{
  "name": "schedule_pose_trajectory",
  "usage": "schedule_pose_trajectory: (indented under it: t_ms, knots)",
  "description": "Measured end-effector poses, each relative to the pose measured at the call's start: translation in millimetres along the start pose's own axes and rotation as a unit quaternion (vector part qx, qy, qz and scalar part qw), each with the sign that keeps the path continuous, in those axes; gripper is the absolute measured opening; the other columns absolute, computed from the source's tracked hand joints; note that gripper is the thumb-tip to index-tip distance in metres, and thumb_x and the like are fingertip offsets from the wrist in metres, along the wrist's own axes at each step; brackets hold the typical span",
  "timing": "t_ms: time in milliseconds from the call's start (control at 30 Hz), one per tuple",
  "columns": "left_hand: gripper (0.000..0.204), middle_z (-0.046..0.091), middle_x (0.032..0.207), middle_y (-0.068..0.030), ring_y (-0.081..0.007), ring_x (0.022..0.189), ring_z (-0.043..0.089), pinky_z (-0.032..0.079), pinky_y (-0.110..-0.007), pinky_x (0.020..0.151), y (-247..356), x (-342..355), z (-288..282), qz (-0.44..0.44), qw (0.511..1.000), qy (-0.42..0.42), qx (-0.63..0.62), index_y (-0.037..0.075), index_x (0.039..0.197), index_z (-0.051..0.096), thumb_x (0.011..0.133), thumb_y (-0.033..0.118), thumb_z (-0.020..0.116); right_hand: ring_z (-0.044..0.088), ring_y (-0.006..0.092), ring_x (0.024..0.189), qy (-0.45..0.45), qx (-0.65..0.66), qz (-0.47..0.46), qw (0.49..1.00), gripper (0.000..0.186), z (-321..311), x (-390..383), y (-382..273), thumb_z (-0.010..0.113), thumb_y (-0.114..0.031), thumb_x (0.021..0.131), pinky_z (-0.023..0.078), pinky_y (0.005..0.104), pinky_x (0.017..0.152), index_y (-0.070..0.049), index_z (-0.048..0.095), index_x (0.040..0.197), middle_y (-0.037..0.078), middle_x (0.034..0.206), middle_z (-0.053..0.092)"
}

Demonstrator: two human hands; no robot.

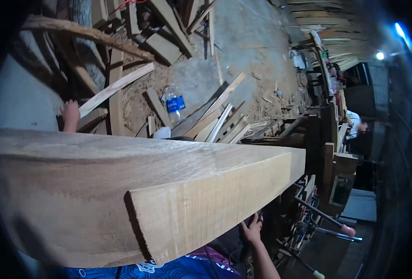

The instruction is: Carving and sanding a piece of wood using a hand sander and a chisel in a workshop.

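Your right hand [252, 229] has thumb and fingers a bit apart, right by the near edge of that big wooden slab [99, 195]; can't tell if they're gripping anything. Your left hand [70, 114] shows past the far edge, at the end of a pale wood strip [117, 89], and can't tell if it's closed on it either. The slab sits between your hands. Roomiest bit is the bare floor [254, 28] way beyond, but offcuts [166, 46], a bottle [174, 103] and a rough branch [85, 31] crowd the way. Metal bar [324, 216] sticks out on your right.
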State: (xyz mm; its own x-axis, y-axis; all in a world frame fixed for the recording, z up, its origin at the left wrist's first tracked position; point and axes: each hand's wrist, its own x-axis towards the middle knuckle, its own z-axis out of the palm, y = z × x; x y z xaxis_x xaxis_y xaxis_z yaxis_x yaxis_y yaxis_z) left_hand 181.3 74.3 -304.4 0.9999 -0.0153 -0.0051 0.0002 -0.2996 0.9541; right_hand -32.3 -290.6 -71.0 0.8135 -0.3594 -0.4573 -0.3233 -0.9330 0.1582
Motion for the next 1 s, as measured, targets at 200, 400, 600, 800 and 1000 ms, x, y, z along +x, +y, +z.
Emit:
schedule_pose_trajectory:
  t_ms: [200,400,600,800,1000]
  knots:
    - [0.041,0.063,0.112,-0.0196,-0.0305,0.107,0.062,0.050,-0.044,0.088,32,36,11,0.078,0.996,-0.031,-0.003,0.006,0.124,0.061,0.093,0.034,0.060,0.025,0.0548,0.144,0.003,-0.028,0.046,0.999,0.097,-2,-9,-16,0.072,-0.056,0.085,0.031,0.0539,0.118,-0.016,0.019,0.156,0.038,0.158,0.014]
    - [0.040,0.063,0.110,-0.0189,-0.0300,0.105,0.062,0.050,-0.044,0.086,58,48,33,0.123,0.989,-0.081,0.007,0.007,0.123,0.062,0.094,0.034,0.060,0.020,0.0497,0.149,0.006,0.014,0.065,0.998,0.096,5,-14,2,0.069,-0.060,0.086,0.034,0.0584,0.115,-0.020,0.021,0.158,0.031,0.163,0.006]
    - [0.038,0.063,0.108,-0.0182,-0.0295,0.102,0.062,0.051,-0.044,0.085,76,43,28,0.146,0.979,-0.132,0.049,0.007,0.121,0.062,0.094,0.033,0.059,0.021,0.0493,0.149,0.020,0.022,0.079,0.996,0.092,4,-23,8,0.072,-0.054,0.086,0.035,0.0561,0.115,-0.020,0.025,0.157,0.031,0.162,0.013]
    - [0.037,0.063,0.105,-0.0174,-0.0290,0.100,0.062,0.051,-0.044,0.083,80,32,-25,0.136,0.968,-0.153,0.142,0.007,0.120,0.063,0.094,0.033,0.059,0.016,0.0454,0.151,0.016,0.036,0.083,0.996,0.088,-1,-31,-8,0.070,-0.051,0.087,0.034,0.0574,0.114,-0.018,0.029,0.157,0.026,0.165,0.006]
    - [0.035,0.063,0.103,-0.0167,-0.0285,0.098,0.062,0.051,-0.043,0.081,96,8,-71,0.106,0.964,-0.128,0.210,0.008,0.118,0.064,0.094,0.033,0.059,0.014,0.0446,0.151,0.061,0.079,0.053,0.994,0.087,13,-38,5,0.075,-0.044,0.083,0.032,0.0586,0.114,-0.019,0.032,0.154,0.025,0.164,0.007]
